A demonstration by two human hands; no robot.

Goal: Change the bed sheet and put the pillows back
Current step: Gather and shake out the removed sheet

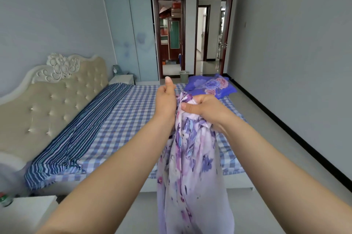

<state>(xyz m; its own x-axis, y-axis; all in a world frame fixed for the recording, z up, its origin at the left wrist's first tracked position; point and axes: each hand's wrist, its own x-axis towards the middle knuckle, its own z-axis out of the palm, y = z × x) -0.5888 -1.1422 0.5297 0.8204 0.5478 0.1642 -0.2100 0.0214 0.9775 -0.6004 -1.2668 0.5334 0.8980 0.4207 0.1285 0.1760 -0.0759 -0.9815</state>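
This is a bedroom in a home. A wide bed (133, 119) fills the left and middle of the frame, with a tufted beige headboard (47, 100) topped by carved white flowers at the left edge. A white nightstand (122, 79) stands beside it at centre left, and another (28, 212) sits at the lower left. A built-in wardrobe (131, 37) with pale blue sliding doors rises at upper centre, next to an open doorway (211, 33) onto a tiled hall.
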